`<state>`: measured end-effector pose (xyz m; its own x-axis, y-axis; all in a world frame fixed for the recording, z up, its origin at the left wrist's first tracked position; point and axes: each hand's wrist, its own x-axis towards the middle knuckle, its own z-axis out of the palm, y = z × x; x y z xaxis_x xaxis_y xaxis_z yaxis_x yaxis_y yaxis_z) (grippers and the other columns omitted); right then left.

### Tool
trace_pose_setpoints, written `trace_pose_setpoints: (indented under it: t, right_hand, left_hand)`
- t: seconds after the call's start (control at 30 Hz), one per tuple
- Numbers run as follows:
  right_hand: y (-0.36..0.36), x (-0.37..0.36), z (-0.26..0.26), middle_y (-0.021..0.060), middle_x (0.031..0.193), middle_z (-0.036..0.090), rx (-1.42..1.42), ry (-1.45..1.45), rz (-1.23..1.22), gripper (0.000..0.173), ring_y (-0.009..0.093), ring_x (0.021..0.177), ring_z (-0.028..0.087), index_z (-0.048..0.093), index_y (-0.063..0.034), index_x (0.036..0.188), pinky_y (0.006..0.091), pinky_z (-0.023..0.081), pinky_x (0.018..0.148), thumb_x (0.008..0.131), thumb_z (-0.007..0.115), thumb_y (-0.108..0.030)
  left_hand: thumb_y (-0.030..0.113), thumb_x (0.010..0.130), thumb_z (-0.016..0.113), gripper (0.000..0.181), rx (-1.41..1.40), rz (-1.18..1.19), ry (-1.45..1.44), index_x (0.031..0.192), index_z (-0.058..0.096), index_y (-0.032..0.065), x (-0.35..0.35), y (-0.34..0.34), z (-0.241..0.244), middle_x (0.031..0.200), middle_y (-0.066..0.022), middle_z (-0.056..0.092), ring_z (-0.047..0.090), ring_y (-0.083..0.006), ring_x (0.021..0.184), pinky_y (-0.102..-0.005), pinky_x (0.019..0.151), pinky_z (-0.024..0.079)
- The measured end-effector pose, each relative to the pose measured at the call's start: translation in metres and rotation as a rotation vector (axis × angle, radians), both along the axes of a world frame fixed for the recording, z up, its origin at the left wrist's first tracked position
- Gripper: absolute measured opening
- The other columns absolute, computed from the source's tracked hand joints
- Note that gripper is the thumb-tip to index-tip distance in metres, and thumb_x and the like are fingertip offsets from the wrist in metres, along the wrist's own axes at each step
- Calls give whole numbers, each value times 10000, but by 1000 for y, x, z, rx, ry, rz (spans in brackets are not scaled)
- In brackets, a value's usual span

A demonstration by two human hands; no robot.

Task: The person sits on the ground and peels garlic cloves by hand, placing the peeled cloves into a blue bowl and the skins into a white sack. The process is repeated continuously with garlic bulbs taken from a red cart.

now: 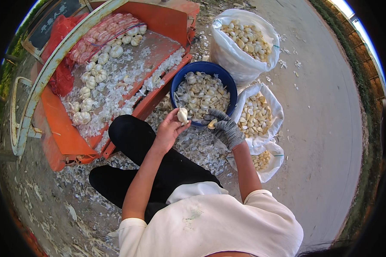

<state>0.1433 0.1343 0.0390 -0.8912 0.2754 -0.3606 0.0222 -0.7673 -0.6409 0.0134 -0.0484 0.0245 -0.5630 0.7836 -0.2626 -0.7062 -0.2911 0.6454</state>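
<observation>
Between the bare fingers and thumb of my left hand [168, 130] is a piece of garlic bulb [182, 115], its pale cloves partly bared. My right hand [227, 128] wears a grey knit glove and pinches a single garlic clove [212, 124]. Both hands are at the near rim of a round blue tub [233, 84]. Inside the tub lies a heap of loose garlic cloves [204, 94] mixed with papery skin. The gloved palm is turned away, so whatever else it might hold is hidden.
An orange metal cart bed [162, 16] at left carries whole garlic bulbs [100, 75], a red mesh sack [99, 33] and loose skins. White woven sacks of cloves, one large [226, 66], one medium [276, 120] and one small [273, 167], line the right. Skins litter the ground [197, 151].
</observation>
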Motion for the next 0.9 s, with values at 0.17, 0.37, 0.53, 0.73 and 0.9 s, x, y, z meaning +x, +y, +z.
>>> trace_pose_setpoints:
  t: [0.17,0.37,0.53,0.73,0.9]
  right_hand:
    - [84,44,-3,104,1037,537,664,-314,-233,597,182,827,575,355,-63,1298,272,490,667,728,460,83]
    - [121,19,13,145,964,563,198,-137,-389,349,245,822,596,458,-10,1133,338,515,674,791,523,-17]
    - [212,-75,66,166,991,572,1363,-393,-657,409,237,929,575,498,-5,1159,296,477,727,815,588,-208]
    - [16,-59,49,50,945,602,1038,-126,150,298,102,817,548,529,-8,1130,236,459,705,862,554,-135]
    - [-48,-43,-26,157,1080,565,925,-52,155,399,230,993,545,478,15,1176,313,418,859,816,584,-120]
  left_hand:
    - [-40,823,445,437,-56,-26,65,1238,321,17,3,1,9,1155,-139,443,520,-282,1061,-360,911,461]
    - [-18,817,469,429,-27,-65,52,1215,316,33,3,6,10,1145,-141,449,527,-273,1052,-359,910,458]
    - [46,826,523,511,-92,-67,274,1289,309,20,4,12,6,1160,-117,445,526,-229,1047,-330,909,446]
    - [104,839,541,526,-254,5,572,1316,328,43,5,12,0,1158,-80,451,496,-143,1042,-293,887,409]
    - [103,847,505,434,-255,-5,628,1262,396,40,7,6,1,1030,-17,494,475,-73,914,-234,806,393]
